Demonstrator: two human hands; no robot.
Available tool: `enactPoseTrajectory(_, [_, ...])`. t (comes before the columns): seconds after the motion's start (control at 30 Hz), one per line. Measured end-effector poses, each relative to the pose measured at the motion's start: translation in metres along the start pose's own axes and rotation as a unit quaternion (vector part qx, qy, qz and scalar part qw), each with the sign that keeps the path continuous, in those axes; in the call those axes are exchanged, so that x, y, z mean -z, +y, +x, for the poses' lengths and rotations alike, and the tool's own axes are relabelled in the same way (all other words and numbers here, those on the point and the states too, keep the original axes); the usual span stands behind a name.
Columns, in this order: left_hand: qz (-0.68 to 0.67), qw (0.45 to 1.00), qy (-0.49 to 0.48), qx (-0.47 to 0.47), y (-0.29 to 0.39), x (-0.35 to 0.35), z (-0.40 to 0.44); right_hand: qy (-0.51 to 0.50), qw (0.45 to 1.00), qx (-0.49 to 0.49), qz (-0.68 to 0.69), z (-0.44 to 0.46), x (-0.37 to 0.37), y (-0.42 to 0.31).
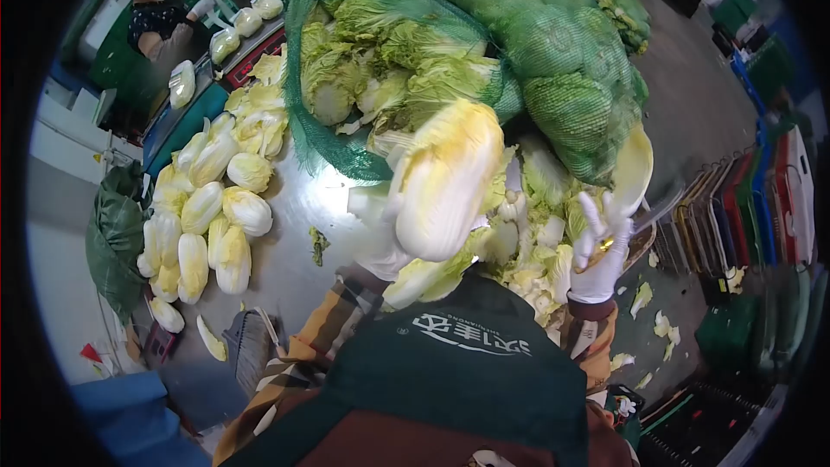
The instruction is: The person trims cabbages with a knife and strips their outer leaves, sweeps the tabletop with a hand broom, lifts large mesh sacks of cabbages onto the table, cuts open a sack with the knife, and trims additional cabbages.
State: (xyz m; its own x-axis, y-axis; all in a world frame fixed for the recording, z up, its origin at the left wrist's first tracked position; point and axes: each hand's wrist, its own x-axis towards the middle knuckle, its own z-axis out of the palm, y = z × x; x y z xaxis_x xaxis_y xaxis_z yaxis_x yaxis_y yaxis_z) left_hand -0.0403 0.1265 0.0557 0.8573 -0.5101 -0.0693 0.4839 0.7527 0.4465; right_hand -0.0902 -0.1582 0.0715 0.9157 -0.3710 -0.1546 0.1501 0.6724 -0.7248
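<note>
My left hand (382, 229), in a white glove and blurred, holds a trimmed napa cabbage (450, 182) upright in front of my apron; the cabbage hides most of its fingers. On the right, my gloved right hand (603, 246) has a knife, whose blade (661, 210) points up and right, with a yellow handle part at the palm. A loose pale leaf (634, 169) is just above that hand. Beneath and between the hands lie cut-off leaves (536, 246). Behind the held cabbage, an open green net bag (298, 112) contains untrimmed cabbages (380, 60).
Trimmed cabbages (203, 207) are grouped at the left of the metal table (298, 212). Full net bags (562, 52) stand at the back. Beyond the table's far left, a person (156, 13) in a blue cap is near wrapped cabbages (247, 22). Folded crates (752, 207) stand right.
</note>
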Motion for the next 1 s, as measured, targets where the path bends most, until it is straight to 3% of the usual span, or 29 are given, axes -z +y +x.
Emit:
enactPoseTrajectory(0.07, [0.091,0.994,-0.001,0.063,0.0,0.004,-0.001,0.023,0.992,-0.001,-0.125,-0.009,-0.003,0.008])
enactPoseTrajectory(0.1, [0.136,0.986,-0.001,0.095,-0.001,0.006,-0.001,-0.02,0.958,0.12,-0.258,-0.011,-0.009,0.011])
enactPoseTrajectory(0.13, [0.18,0.975,-0.002,0.128,-0.002,0.009,-0.003,-0.063,0.891,0.234,-0.384,-0.011,-0.02,0.014])
enactPoseTrajectory(0.2, [0.265,0.946,-0.003,0.189,-0.005,0.014,-0.007,-0.132,0.761,0.311,-0.555,-0.018,-0.039,0.001])
enactPoseTrajectory(0.3, [0.311,0.918,-0.02,0.246,0.002,0.014,-0.015,-0.297,0.768,0.2,-0.532,-0.011,0.005,0.005])
enactPoseTrajectory(0.33, [0.353,0.903,-0.042,0.241,0.0,0.015,-0.017,-0.26,0.788,0.109,-0.547,-0.02,0.002,-0.006])
enactPoseTrajectory(0.43, [0.422,0.875,-0.072,0.227,-0.009,0.023,-0.029,-0.081,0.913,0.06,-0.394,-0.026,0.027,-0.001])
enactPoseTrajectory(0.5, [0.408,0.882,-0.048,0.231,-0.02,0.041,-0.038,0.024,0.942,0.072,-0.327,-0.019,0.035,-0.02])
enactPoseTrajectory(0.57, [0.384,0.899,-0.039,0.207,-0.022,0.043,-0.042,0.07,0.945,0.129,-0.294,-0.014,0.05,-0.043])
enactPoseTrajectory(0.63, [0.347,0.917,-0.021,0.195,-0.021,0.043,-0.043,0.187,0.954,0.105,-0.21,-0.012,0.078,-0.063])
enactPoseTrajectory(0.7, [0.296,0.934,0.008,0.2,-0.019,0.04,-0.048,0.374,0.861,0.207,-0.275,-0.002,0.095,-0.066])
enactPoseTrajectory(0.73, [0.286,0.942,0.016,0.176,-0.02,0.038,-0.051,0.365,0.853,0.166,-0.333,-0.009,0.103,-0.075])
enactPoseTrajectory(0.83, [0.203,0.968,0.058,0.132,-0.028,0.039,-0.06,0.268,0.807,0.23,-0.474,-0.009,0.134,-0.056])
enactPoseTrajectory(0.9, [0.078,0.977,0.14,0.138,-0.025,0.056,-0.068,0.218,0.869,0.11,-0.431,-0.019,0.128,-0.037])
enactPoseTrajectory(0.93, [0.01,0.97,0.198,0.138,-0.019,0.061,-0.073,0.168,0.887,0.109,-0.416,-0.014,0.145,-0.018])
enactPoseTrajectory(0.97, [-0.077,0.945,0.28,0.149,-0.01,0.063,-0.075,0.135,0.878,0.112,-0.445,-0.012,0.146,0.001])
enactPoseTrajectory(1.0, [-0.06,0.957,0.268,0.09,0.003,0.057,-0.078,0.125,0.861,0.083,-0.486,-0.013,0.128,0.01])
